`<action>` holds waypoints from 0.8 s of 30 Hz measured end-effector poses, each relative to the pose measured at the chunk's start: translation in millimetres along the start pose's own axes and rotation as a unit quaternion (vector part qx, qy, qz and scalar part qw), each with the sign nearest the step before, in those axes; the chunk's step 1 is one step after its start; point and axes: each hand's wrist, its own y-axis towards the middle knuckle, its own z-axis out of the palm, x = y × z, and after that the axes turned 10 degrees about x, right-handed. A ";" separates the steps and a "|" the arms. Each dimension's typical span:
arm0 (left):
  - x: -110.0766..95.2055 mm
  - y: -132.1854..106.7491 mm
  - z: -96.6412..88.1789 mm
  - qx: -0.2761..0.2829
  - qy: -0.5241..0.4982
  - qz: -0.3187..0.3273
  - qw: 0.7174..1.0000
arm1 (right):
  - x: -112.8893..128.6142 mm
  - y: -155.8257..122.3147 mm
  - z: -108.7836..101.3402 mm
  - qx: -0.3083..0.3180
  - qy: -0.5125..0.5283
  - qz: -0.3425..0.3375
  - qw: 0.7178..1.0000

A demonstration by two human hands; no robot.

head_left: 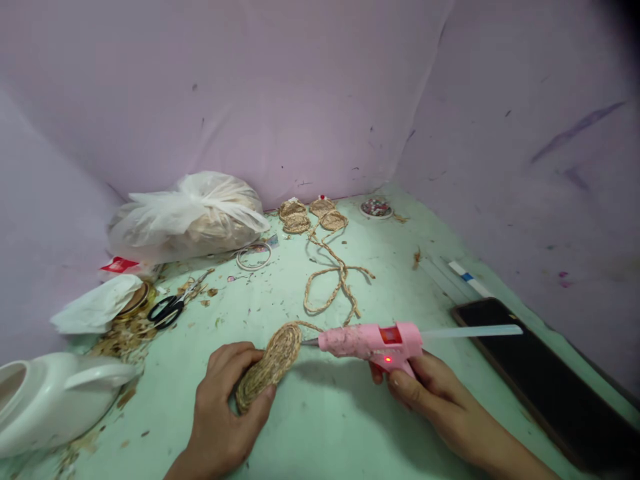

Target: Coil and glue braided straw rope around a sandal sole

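Note:
Between the thumb and fingers of my left hand [227, 400] is an oval coil of braided straw rope [273, 363], held tilted above the table. My right hand [430, 393] is closed around the handle of a pink hot glue gun [370, 340] with a lit red light. Its metal nozzle points left, at or very near the coil's right edge; whether it touches I cannot tell. A clear glue stick [475, 331] juts from the gun's back. From the coil's top, the loose braided cord [325, 308] runs away over the table in loops.
Finished straw coil pieces [296, 222] and a dish of beads [377, 207] lie at the back. A tied plastic bag [190, 220], a white ring [254, 256], black scissors [167, 311] and a white pitcher [60, 400] are leftward. A dark phone [540, 380] lies right.

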 end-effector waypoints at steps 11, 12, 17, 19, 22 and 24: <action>-1.4 0.4 3.8 -0.006 0.001 -0.015 1.000 | 1.9 -0.4 0.5 -0.005 -0.028 0.007 1.000; -1.4 0.3 4.0 -0.007 0.002 -0.016 1.000 | 1.6 -0.5 0.5 -0.003 -0.030 0.008 1.000; -1.9 0.2 4.5 -0.007 0.008 -0.021 1.000 | -1.6 -1.6 1.2 0.007 -0.037 0.013 0.999; -2.2 0.3 4.6 -0.008 0.008 -0.022 1.000 | -2.8 -1.9 1.4 0.006 -0.037 0.018 0.999; -2.2 0.2 5.0 -0.012 0.005 -0.020 1.000 | -2.8 -1.5 1.0 0.005 -0.039 0.022 0.999; -2.0 0.3 5.3 -0.015 0.006 -0.021 1.000 | -1.2 -1.0 0.8 0.005 -0.045 0.021 0.999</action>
